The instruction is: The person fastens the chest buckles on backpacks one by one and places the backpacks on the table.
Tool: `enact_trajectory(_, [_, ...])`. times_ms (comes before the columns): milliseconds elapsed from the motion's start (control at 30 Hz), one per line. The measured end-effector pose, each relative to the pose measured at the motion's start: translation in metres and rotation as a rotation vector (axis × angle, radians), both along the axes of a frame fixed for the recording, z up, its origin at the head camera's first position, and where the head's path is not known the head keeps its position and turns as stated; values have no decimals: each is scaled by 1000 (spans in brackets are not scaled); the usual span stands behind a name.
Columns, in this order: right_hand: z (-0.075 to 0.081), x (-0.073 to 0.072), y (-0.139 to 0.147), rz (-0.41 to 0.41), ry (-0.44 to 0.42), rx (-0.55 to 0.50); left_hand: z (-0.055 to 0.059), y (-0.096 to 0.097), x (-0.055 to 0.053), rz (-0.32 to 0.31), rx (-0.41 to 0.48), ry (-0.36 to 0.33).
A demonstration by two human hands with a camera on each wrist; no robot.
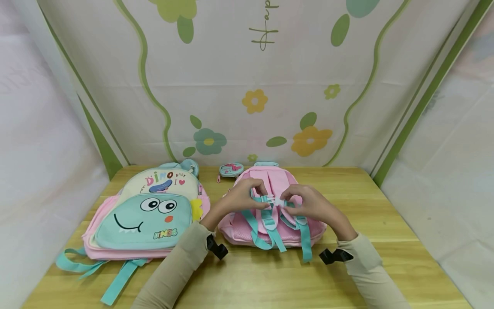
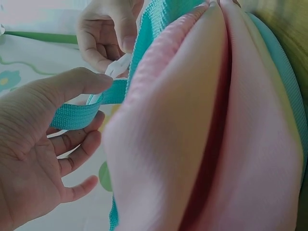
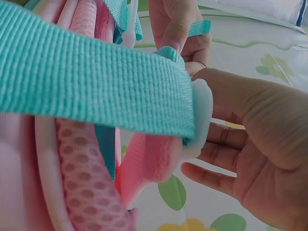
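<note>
A pink backpack (image 1: 235, 229) lies on the table with its shoulder straps facing up. Over its middle, a white plastic chest buckle (image 1: 278, 201) on teal webbing sits between both hands. My left hand (image 1: 244, 195) pinches the left buckle part and its teal strap (image 2: 74, 115) between thumb and fingers. From the other side, my right hand (image 1: 310, 201) pinches the right part. Whether the two parts are joined cannot be made out. In the right wrist view, a wide teal strap (image 3: 96, 82) and a white strap adjuster (image 3: 199, 118) partly cover the right hand's fingertips.
To the left lies a larger backpack (image 1: 115, 227) with a dinosaur face, its teal straps trailing towards the front. A small round teal pouch (image 1: 231, 170) sits behind the pink backpack. Printed fabric walls (image 1: 231, 64) enclose the wooden table (image 1: 386, 257) at the back and sides.
</note>
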State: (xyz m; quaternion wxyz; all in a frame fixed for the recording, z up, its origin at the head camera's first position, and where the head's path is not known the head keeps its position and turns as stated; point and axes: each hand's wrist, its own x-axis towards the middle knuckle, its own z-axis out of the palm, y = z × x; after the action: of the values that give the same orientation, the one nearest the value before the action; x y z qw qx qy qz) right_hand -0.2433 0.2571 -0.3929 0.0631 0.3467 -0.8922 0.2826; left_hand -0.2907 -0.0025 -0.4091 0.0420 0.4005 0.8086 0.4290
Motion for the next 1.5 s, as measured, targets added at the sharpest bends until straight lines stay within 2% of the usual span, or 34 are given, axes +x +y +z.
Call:
enact_trajectory(333, [1,2,-2,0,50,5,0,1,0,-4,10,42])
enact_trajectory(467, [1,2,-3,-3,98,19,1,1,1,-2,8,70])
enact_trajectory(733, [1,4,-6,-16,212,65,1,2,3,8,3,218])
enact_trajectory(967, [1,4,-9,6,285,99,1,4,5,15,-38,285])
enact_trajectory(1333, [-2,3,-10,25,351,114,-5,6,5,32,-88,304])
enact_trajectory(1500, [-2,4,-11,16,343,125,-5,6,6,28,-87,296])
